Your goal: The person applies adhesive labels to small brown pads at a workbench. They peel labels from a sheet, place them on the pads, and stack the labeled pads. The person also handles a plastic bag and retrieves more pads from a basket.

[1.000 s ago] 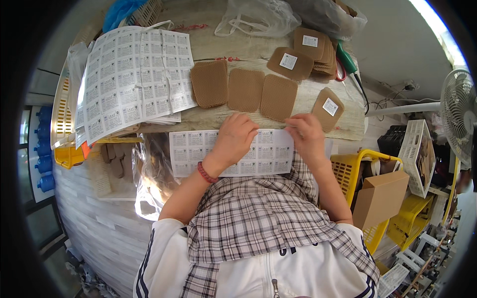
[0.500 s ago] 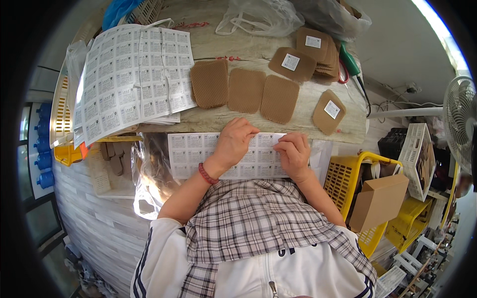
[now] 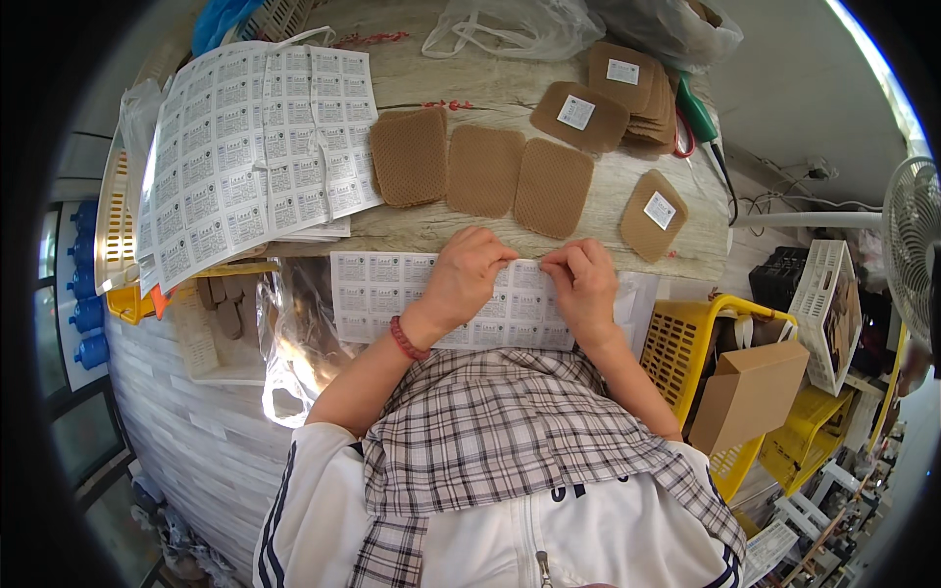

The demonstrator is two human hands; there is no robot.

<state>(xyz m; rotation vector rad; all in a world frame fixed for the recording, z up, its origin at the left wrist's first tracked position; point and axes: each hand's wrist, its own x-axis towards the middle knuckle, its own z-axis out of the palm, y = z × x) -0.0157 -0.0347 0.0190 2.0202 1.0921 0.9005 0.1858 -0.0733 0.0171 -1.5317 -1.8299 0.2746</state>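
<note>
White paper, printed in rows of small labels: from my remote post I find the sheet (image 3: pixel 377 294) between the near edge of the table (image 3: pixel 605 196) and the plaid apron (image 3: pixel 480 431). I record the left hand (image 3: pixel 466 274) grasping the sheet's upper edge between thumb and forefinger. The right hand (image 3: pixel 586 286) is close beside it, fingers curled and tips at the same edge; I cannot tell whether a label is pinched there. On the table, beyond the hands, I note a row of brown mats (image 3: pixel 485 171), bare on top. To their right lies a lone mat (image 3: pixel 642 235) bearing a white label; farther back, a turned mat (image 3: pixel 549 113), also labelled, is beside a stack (image 3: pixel 652 122) with a label on its uppermost piece. Printed sheets (image 3: pixel 225 157) are piled at the table's left end. A yellow basket (image 3: pixel 671 338) stands near the right forearm.
</note>
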